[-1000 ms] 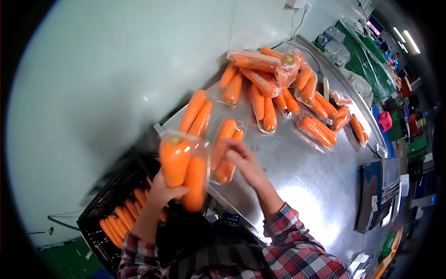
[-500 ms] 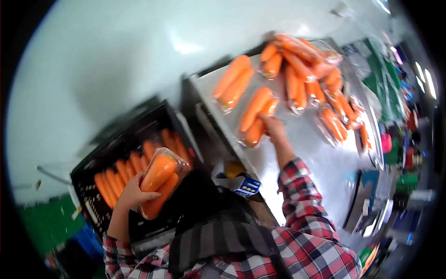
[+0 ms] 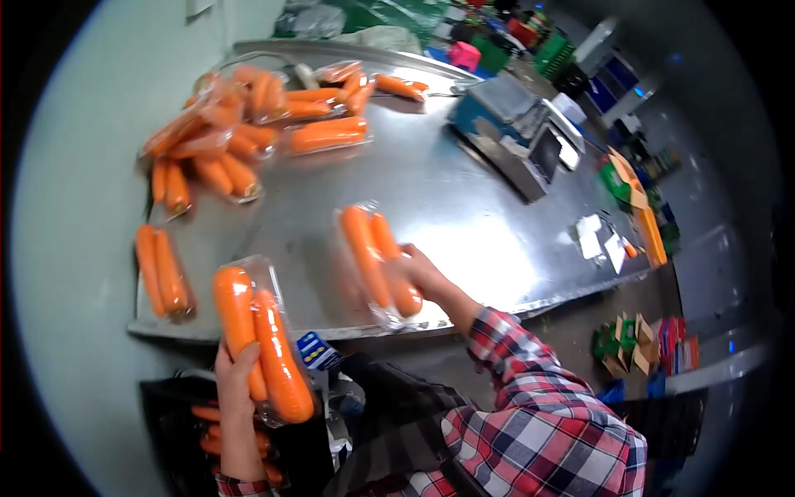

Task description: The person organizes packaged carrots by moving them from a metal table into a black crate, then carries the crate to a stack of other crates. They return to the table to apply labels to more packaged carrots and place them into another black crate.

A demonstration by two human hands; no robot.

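My left hand (image 3: 235,374) is closed around a clear-wrapped pack of two carrots (image 3: 283,369), held up over the near edge of the metal table (image 3: 497,248). In my right hand (image 3: 421,272) is a second wrapped carrot pack (image 3: 362,248), gripped along its right side above the tabletop. Another two-carrot pack (image 3: 170,273) lies at the table's left edge, left of my left hand. Below that hand, a black crate (image 3: 161,422) holds several carrots (image 3: 211,441), partly hidden by my forearm.
Wrapped carrot packs (image 3: 211,137) are heaped at the table's far left. A teal and grey device (image 3: 501,116) with a dark screen stands at the back right. Paper scraps (image 3: 589,236) lie near the right end. A pale wall (image 3: 91,207) borders the left side.
My view has swung to the right, bringing the device and the table's right end into sight. The left pack has moved from over the crate to the table edge; the right pack is now lifted.
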